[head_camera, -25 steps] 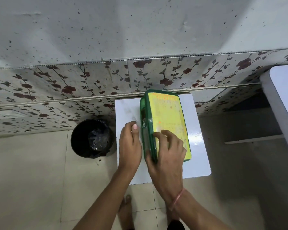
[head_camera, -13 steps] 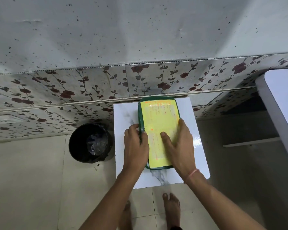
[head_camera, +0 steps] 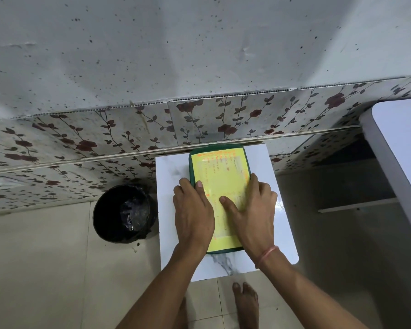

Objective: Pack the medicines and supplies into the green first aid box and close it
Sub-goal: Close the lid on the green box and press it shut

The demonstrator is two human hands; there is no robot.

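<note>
One green box (head_camera: 220,200) is seen lying flat on the white table (head_camera: 280,217), its far end close to the table's far edge by the wall and its near end short of the near edge, roughly midway between the left and right edges. A yellow printed label is seen across the whole lid, with green rim showing around it. The box is judged to be a rigid plastic case, stiff enough to be pressed without buckling, fairly light even when filled, and somewhat slippery on the glossy table. It is best taken by its two long sides, where the rim gives a purchase, and any latch is not visible from this view. The left hand (head_camera: 193,214) is laid over the box's left long edge, fingers curled down the side and thumb on the lid, so the grip is closed on the box. The right hand (head_camera: 252,207) is spread flat on the lid with fingers over the right edge; its grip is open and pressing, not clamped. The lid appears to be down, and whether it is latched cannot be told. No loose medicines or supplies are seen on the table. Counted: one box, one table, two hands, one black bin (head_camera: 124,212) on the floor beside the table's left edge.
</note>
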